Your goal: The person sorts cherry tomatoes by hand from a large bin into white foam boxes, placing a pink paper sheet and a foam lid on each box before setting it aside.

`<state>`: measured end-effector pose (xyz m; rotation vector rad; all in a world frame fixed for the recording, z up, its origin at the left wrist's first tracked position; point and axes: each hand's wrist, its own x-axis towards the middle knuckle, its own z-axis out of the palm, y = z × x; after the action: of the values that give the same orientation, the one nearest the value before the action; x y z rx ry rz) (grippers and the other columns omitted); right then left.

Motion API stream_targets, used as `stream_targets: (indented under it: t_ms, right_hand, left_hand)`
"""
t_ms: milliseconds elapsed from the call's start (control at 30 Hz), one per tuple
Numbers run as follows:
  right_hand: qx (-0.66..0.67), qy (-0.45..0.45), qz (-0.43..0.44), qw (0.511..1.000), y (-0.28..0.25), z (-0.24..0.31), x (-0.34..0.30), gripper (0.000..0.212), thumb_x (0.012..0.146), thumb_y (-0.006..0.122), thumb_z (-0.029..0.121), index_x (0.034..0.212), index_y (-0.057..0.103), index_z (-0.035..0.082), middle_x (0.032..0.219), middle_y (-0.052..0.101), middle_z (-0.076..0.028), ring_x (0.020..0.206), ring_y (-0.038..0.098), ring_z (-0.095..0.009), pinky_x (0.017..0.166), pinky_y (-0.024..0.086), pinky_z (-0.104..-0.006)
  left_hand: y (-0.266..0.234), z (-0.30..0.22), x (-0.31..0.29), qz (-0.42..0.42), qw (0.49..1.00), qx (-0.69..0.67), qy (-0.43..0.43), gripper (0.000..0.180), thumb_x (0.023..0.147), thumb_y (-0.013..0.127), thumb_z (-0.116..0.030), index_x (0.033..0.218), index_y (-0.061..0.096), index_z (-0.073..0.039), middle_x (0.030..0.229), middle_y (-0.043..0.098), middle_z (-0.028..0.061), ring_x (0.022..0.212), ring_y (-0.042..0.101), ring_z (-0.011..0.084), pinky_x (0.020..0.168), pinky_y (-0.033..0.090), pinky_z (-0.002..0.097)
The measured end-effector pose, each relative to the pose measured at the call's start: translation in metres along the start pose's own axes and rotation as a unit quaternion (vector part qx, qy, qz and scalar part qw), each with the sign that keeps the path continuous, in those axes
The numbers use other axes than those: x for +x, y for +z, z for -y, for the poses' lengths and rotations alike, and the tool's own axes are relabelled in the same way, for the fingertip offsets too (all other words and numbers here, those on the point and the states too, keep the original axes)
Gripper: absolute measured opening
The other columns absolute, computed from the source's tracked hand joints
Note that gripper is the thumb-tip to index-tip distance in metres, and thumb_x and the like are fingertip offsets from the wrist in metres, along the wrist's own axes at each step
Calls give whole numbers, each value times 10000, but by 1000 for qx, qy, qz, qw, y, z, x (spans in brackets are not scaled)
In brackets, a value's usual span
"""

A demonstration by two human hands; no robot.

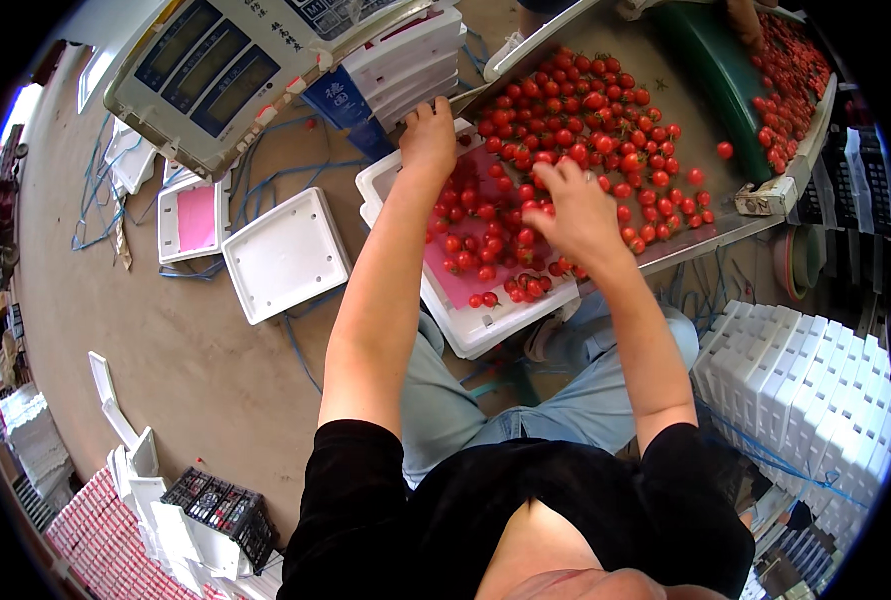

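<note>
A white foam box [475, 330] lined with pink paper sits in front of my knees, tilted against the lip of a metal sorting tray [655, 45]. Red cherry tomatoes [575, 110] lie loose across the tray and spill into the box in one continuous spread. My left hand [428, 145] is at the box's far left corner, its fingers curled over the rim. Over the tomatoes where tray and box meet is my right hand [577, 212], palm down, with thumb and fingers apart, touching some of them. A ring shows on one of its fingers.
A digital scale [205, 80] stands at the upper left beside stacked foam boxes [405, 65]. A foam lid [285, 255] and blue straps lie on the floor. A green roller [710, 85] crosses the tray; another person's hand [745, 25] is beyond it. White stacks [795, 375] rise at right.
</note>
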<state>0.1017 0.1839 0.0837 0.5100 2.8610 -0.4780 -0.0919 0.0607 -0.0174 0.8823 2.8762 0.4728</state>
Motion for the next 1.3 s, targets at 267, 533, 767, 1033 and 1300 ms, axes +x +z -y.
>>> stream_targets:
  t_ms: [267, 533, 767, 1033, 1300]
  right_hand:
    - [-134, 76, -216, 964, 33, -5, 141, 633, 818, 643, 592, 1298, 605, 182, 1415, 505, -66, 1362, 385, -324, 1092, 288, -594]
    - [-20, -10, -178, 984, 62, 20, 89, 382, 796, 639, 412, 1112, 680, 201, 1185, 593, -52, 1152, 536, -339, 957, 404, -600]
    - [4, -128, -182, 975, -5, -20, -2, 566, 754, 778, 250, 1289, 614, 165, 1339, 555, -102, 1251, 501, -335, 1047, 449, -437]
    - [-133, 166, 61, 975, -26, -118, -39, 1272, 569, 923, 243, 1591, 168, 315, 1510, 287, -246, 1313, 413, -513, 1065, 449, -522]
    - [59, 81, 1, 995, 21, -64, -28, 1167, 619, 905, 200, 1572, 231, 208, 1462, 271, -274, 1242, 467, -527, 1050, 465, -511]
  left_hand:
    - [-1, -1, 4, -31, 998, -34, 32, 359, 834, 668, -75, 1175, 557, -69, 1158, 626, 172, 1104, 615, 377, 870, 561, 465]
    - [1, 12, 5, -27, 999, -15, 26, 414, 799, 726, -111, 1177, 562, -70, 1156, 621, 179, 1111, 610, 391, 880, 558, 469]
    - [-3, 5, 2, -7, 999, -22, 24, 483, 785, 748, -118, 1221, 546, -82, 1200, 604, 167, 1149, 591, 385, 915, 547, 470]
    - [-8, -1, 5, 28, 999, -31, 8, 581, 761, 782, -112, 1280, 523, -98, 1259, 575, 161, 1196, 562, 376, 943, 540, 460]
    - [-9, -1, 3, 27, 999, -41, -2, 572, 763, 775, -103, 1276, 521, -95, 1256, 573, 164, 1206, 550, 385, 948, 538, 466]
